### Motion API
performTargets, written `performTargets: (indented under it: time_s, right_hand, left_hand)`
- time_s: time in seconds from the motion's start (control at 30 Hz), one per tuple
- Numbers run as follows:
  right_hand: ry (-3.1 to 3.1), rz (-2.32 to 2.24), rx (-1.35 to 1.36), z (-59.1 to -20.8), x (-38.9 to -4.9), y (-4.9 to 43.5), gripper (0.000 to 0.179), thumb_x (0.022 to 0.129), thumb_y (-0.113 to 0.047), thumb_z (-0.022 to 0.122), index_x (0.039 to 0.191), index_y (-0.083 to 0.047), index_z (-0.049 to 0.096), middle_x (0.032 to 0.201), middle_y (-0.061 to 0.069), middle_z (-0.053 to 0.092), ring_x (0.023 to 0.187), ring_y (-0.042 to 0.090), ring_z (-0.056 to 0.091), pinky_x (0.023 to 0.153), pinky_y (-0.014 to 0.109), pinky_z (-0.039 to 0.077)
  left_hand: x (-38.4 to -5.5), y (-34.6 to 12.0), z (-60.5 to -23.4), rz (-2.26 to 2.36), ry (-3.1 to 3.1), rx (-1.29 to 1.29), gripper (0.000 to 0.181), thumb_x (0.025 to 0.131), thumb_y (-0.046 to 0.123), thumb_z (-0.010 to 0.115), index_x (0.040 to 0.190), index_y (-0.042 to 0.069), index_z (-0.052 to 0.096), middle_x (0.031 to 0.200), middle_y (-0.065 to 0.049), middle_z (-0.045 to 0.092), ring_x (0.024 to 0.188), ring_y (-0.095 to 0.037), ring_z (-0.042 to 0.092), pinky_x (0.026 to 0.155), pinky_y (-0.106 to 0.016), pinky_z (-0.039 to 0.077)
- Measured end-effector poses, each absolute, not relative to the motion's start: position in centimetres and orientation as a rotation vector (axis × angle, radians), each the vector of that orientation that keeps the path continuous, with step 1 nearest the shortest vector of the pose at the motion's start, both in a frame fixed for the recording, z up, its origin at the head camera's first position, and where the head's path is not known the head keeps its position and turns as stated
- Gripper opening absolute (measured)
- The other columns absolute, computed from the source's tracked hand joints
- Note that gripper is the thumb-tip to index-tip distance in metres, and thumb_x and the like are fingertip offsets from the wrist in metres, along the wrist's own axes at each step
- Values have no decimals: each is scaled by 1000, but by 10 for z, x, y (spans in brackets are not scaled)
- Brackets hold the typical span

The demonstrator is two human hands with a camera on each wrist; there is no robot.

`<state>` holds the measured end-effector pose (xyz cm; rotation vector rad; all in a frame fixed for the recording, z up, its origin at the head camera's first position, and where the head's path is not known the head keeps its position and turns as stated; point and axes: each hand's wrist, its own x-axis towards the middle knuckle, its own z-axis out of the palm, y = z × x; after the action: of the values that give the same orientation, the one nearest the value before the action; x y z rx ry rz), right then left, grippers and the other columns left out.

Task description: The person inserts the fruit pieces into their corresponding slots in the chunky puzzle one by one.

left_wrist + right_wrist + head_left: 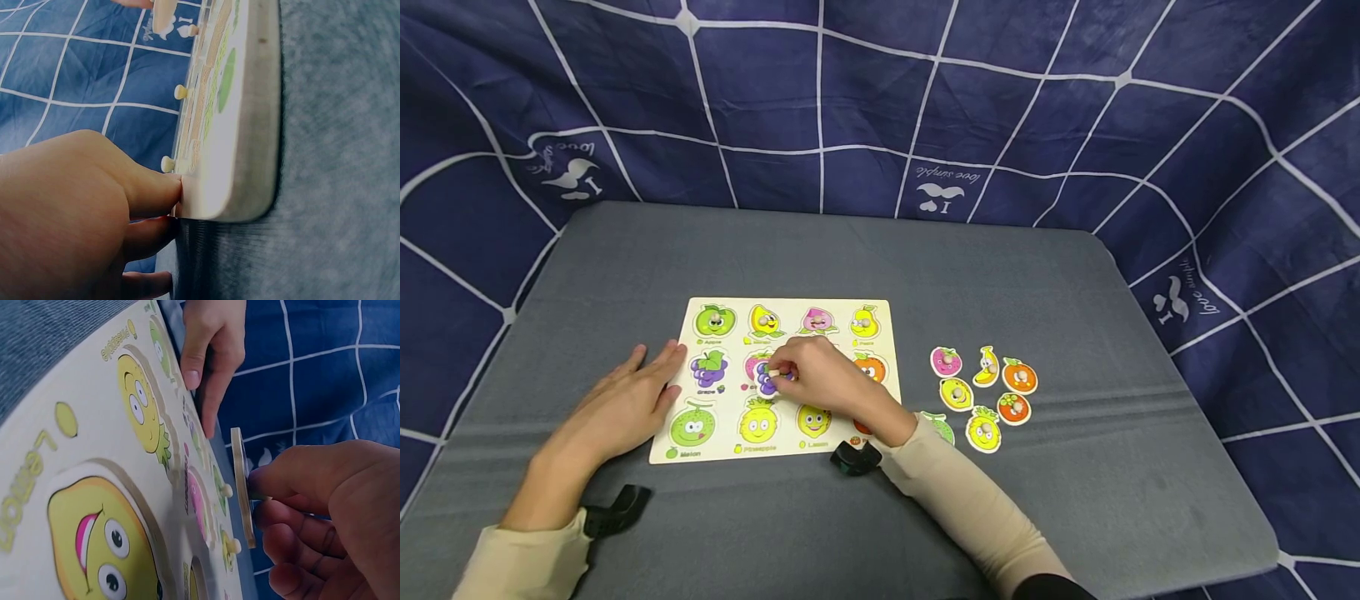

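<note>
A cream fruit puzzle board [727, 421] lies on the table. Between its fingertips, my right hand [820, 375] pinches a grape puzzle piece [765, 381] by its knob, above the board's middle row. In the right wrist view the piece [241, 487] is tilted on edge, raised off the board. Just left of it is the printed grape slot [709, 368]. My left hand [625, 400] rests at the board's left edge, fingers extended; in the left wrist view its thumb [156, 190] touches the board's corner. Knobbed apple [715, 321] and pear [865, 322] pieces sit in the top row.
Right of the board lie several loose pieces, among them a strawberry [946, 362], banana [986, 367], orange [1020, 376], lemon [956, 394] and pineapple [983, 430]. A melon piece [940, 427] is partly behind the right sleeve. Blue checked cloth [865, 100] hangs around the grey table [820, 533].
</note>
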<state>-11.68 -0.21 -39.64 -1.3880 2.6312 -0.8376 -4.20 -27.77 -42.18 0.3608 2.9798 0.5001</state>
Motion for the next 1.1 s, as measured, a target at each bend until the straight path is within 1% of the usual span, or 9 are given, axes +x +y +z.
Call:
performTargets:
  time_s: [0.2, 0.5, 0.87, 1.1]
  right_hand:
    - [2626, -866, -1407, -398, -120, -9, 8, 85, -5, 68, 89, -8, 74, 76, -3, 61, 68, 4, 49, 64, 12, 37]
    - [2608, -873, -1364, -406, -123, -20, 6, 86, -6, 69, 88, -8, 74, 75, -3, 62, 69, 4, 49, 64, 11, 37]
    - [2593, -828, -1299, -405, -123, -34, 9, 87, -8, 69, 94, -8, 75, 77, -6, 62, 68, 2, 48, 64, 9, 38]
    - [2598, -821, -1341, -409, -126, -42, 5, 88, -9, 68, 88, -10, 73, 73, -6, 60, 67, 2, 47, 65, 9, 37]
  left_hand:
    - [-42, -277, -423, 508, 2985, 370, 56, 98, 11, 55, 147, -9, 36, 150, -31, 34, 133, -64, 24, 101, -74, 24]
    - [-41, -276, -423, 521, 2966, 350, 57, 98, 11, 55, 148, -9, 35, 150, -31, 34, 133, -64, 23, 101, -75, 23]
    - [-41, -276, -421, 521, 2984, 355, 56, 97, 10, 55, 146, -10, 37, 149, -31, 35, 133, -64, 24, 101, -74, 23]
    - [-42, -275, -421, 522, 2959, 319, 57, 98, 11, 54, 148, -9, 35, 151, -30, 33, 133, -64, 23, 100, -76, 22]
